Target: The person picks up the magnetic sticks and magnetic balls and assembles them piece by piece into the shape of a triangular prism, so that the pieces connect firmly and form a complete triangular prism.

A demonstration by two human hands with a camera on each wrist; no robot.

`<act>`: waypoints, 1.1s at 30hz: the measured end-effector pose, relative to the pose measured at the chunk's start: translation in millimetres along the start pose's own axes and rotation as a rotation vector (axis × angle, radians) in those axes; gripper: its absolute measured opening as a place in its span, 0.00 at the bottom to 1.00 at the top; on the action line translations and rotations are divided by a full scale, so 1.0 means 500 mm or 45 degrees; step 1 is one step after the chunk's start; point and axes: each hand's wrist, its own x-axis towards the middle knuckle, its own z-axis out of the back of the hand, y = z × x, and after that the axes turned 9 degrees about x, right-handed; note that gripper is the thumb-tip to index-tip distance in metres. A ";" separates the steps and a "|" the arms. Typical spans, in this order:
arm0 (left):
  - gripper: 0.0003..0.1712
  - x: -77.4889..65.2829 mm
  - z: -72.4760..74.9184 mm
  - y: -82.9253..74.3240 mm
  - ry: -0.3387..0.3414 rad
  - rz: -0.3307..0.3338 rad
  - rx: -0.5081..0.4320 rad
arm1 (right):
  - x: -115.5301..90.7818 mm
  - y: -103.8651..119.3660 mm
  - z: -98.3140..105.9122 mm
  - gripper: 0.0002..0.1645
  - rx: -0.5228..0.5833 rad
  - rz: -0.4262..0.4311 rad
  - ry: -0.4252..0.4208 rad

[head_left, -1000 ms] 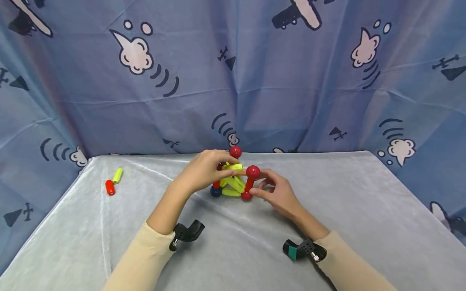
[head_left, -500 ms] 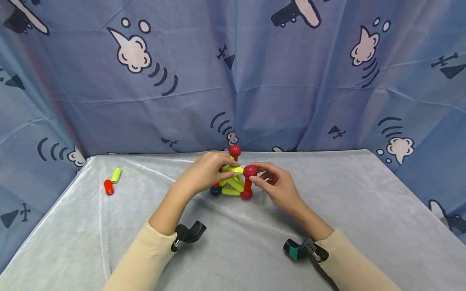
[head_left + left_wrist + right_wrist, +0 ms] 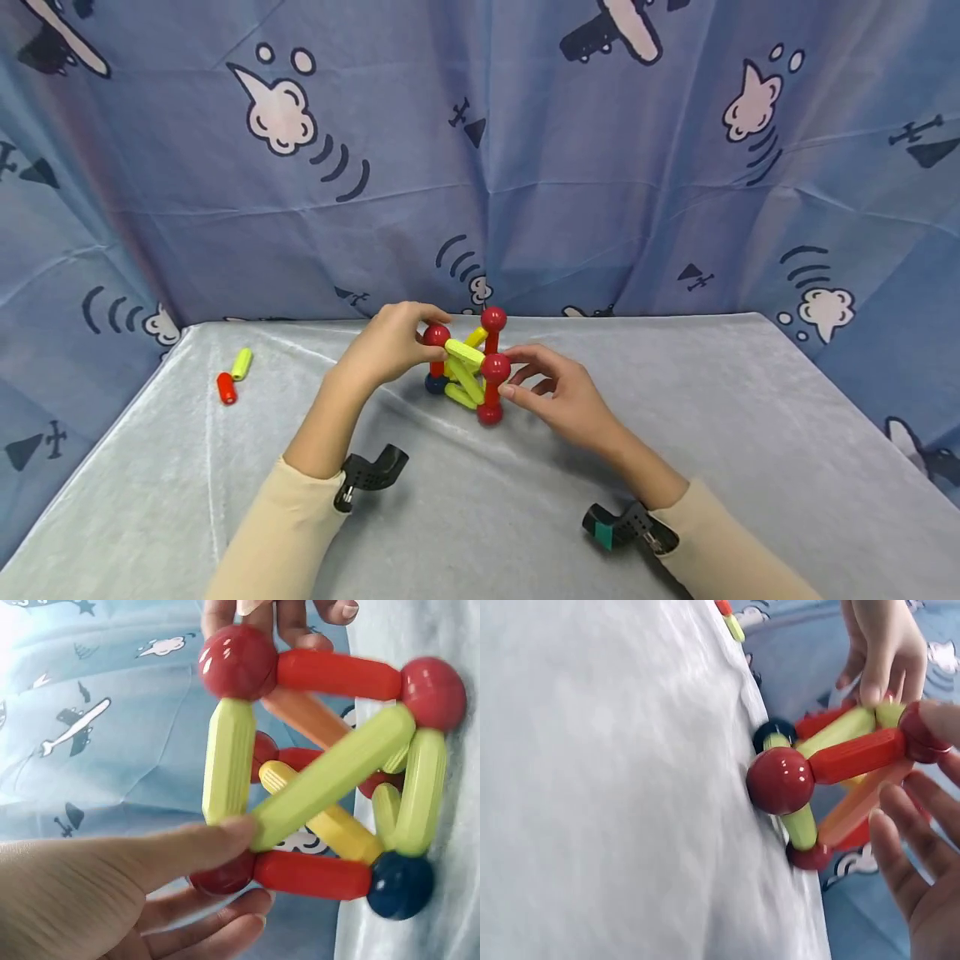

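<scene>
A prism-like frame of magnetic rods and balls stands on the cloth in the head view. At its upper left corner is a red ball [image 3: 437,335], pinched between the thumb and fingers of my left hand [image 3: 390,342]. The left wrist view shows that thumb lying over the ends of a lime rod [image 3: 229,761] and a slanting lime rod [image 3: 337,776]. My right hand [image 3: 561,396] holds the upper front red ball [image 3: 496,367] with thumb and fingertips. Red upright rods, an orange rod [image 3: 862,802], a yellow rod [image 3: 345,832] and a dark blue ball [image 3: 401,885] complete the visible frame.
A loose lime rod [image 3: 242,364] and a loose red rod [image 3: 227,388] lie at the left on the pale cloth-covered table [image 3: 480,517]. Behind the table hangs a blue patterned curtain [image 3: 570,217].
The frame has turned, its front corner shifting left and nearer. A lime rod now spans the two upper red balls. My left hand has moved left from that rod to the left ball.
</scene>
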 end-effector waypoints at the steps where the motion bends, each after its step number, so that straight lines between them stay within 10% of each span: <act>1: 0.25 0.002 -0.002 0.001 -0.005 0.038 -0.040 | -0.002 0.004 -0.003 0.25 -0.007 0.007 0.021; 6: 0.26 0.012 -0.016 -0.004 -0.042 0.124 -0.268 | -0.010 0.020 -0.012 0.25 -0.034 0.074 0.080; 9: 0.28 0.012 -0.024 -0.013 -0.013 0.085 -0.348 | -0.010 0.021 -0.011 0.18 -0.024 0.114 -0.060; 14: 0.32 -0.014 -0.012 -0.055 0.046 0.162 -0.041 | -0.003 0.011 0.000 0.16 -0.009 0.013 -0.416; 18: 0.46 -0.037 0.003 -0.085 0.134 0.231 0.138 | 0.004 -0.001 0.005 0.30 -0.066 -0.027 -0.304; 26: 0.48 -0.037 0.007 -0.083 0.221 0.021 0.002 | 0.005 -0.015 -0.004 0.27 -0.076 0.032 -0.277; 33: 0.29 -0.021 0.001 -0.054 0.115 0.009 -0.030 | 0.003 -0.005 -0.003 0.21 -0.102 0.005 -0.333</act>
